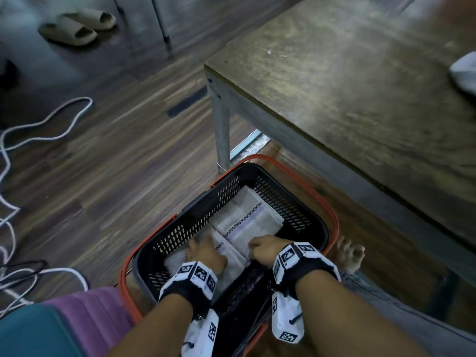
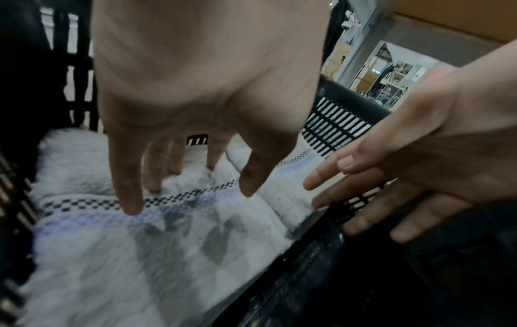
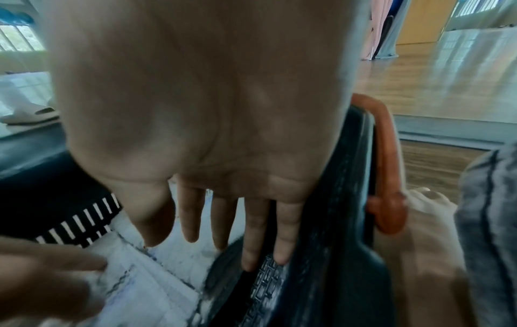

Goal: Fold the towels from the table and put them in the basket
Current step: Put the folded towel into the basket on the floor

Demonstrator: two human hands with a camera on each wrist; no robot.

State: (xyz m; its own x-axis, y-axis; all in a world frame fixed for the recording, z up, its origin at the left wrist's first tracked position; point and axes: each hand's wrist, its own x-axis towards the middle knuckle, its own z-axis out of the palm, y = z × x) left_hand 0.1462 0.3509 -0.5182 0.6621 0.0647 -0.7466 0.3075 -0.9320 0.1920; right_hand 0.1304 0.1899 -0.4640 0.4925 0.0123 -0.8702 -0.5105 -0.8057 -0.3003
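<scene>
A black basket with orange handles stands on the floor by the table leg. Two folded white towels with checkered stripes lie in it. One towel lies at the far side. The other towel lies nearer, under my hands. My left hand reaches down with straight fingers, their tips at the near towel's striped band. My right hand hangs with straight fingers over that towel's right edge and the basket wall. A further white towel lies on the table at the far right.
The wooden table stands to the right above the basket. A bare foot rests beside the basket's right rim. White cables trail over the floor at left, with a pair of slippers farther back. Purple cloth lies near left.
</scene>
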